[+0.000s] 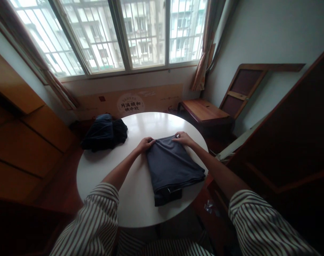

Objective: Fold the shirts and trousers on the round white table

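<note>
Head view: left hand (145,144) and right hand (185,138) both pinch one grey garment (175,161) on one table (104,177).

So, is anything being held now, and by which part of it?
Yes, the folded grey cloth, by its far edge: the left hand pinches near the left corner, the right hand near the right corner.

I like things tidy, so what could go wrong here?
A corner of the grey cloth lies near the rim of the white table and might slip off. The left hand and right hand grip only its far edge; lifting could loosen near layers. The dark clothes at the table's left rim could fall.
</note>
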`<state>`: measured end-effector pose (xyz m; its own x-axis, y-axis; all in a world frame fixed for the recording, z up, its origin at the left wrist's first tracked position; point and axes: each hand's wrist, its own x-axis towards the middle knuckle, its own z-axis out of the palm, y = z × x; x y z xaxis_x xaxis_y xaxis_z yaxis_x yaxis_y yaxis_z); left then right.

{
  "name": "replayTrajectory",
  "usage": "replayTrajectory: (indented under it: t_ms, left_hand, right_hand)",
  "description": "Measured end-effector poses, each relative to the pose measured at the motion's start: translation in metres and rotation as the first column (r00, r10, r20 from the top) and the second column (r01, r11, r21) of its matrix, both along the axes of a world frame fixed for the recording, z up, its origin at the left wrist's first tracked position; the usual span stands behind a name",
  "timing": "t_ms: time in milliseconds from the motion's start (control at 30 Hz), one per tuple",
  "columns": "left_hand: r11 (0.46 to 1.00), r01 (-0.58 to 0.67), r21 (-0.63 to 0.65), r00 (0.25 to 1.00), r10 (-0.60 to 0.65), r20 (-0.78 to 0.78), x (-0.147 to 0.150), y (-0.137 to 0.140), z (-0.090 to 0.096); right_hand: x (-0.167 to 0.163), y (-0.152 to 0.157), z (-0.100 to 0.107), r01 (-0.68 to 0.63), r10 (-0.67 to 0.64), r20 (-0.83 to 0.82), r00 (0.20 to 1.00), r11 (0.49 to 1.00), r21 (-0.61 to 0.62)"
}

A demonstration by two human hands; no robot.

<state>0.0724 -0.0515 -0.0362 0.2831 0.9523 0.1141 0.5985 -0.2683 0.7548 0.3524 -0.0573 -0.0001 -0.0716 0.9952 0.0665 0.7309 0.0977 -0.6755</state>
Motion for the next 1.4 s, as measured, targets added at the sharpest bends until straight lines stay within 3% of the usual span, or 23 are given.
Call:
replayTrajectory:
  t_ms: [300,600,767,933,1133,1233,1333,1367,1400]
  left_hand:
    - [1.0,-0.008,0.003,0.999,0.008,-0.048,0.001,0.003,-0.002]
    - [0.989,-0.144,0.034,0.975,0.148,-0.167,0.005,0.015,0.012]
    - [0.992,-0.075,-0.101,0.985,0.059,-0.159,-0.008,0.021,0.024]
    - [0.962,0.048,-0.268,0.993,-0.074,-0.088,-0.026,0.019,0.026]
    - [0.958,0.127,-0.258,0.992,-0.12,0.043,-0.032,0.009,0.027]
    - [0.982,0.084,-0.171,0.994,-0.069,0.089,-0.033,0.018,0.051]
    - [0.996,-0.021,0.088,0.993,0.01,0.12,-0.038,0.031,0.107]
    - [0.958,-0.057,0.282,0.994,0.027,0.109,-0.04,0.033,0.13]
    - [0.884,-0.065,0.463,0.997,0.034,0.075,-0.043,0.032,0.153]
  right_hand:
    - [0.005,0.011,-0.01,0.047,-0.048,-0.122,0.991,0.999,-0.015]
    - [0.01,0.017,0.007,-0.033,-0.008,-0.22,0.976,0.983,-0.181]
    - [0.006,0.024,0.012,-0.052,0.004,-0.209,0.978,0.973,-0.226]
    - [0.004,0.026,0.018,-0.161,0.102,-0.214,0.972,0.947,-0.28]
    - [0.007,0.02,0.028,-0.278,0.2,-0.316,0.928,0.934,-0.226]
    - [0.007,0.025,0.047,-0.31,0.248,-0.368,0.896,0.943,-0.119]
    - [0.001,0.037,0.083,-0.234,0.312,-0.399,0.862,0.944,0.232]
    - [-0.002,0.04,0.098,-0.193,0.332,-0.392,0.858,0.915,0.354]
    - [-0.005,0.041,0.112,-0.161,0.348,-0.373,0.86,0.88,0.448]
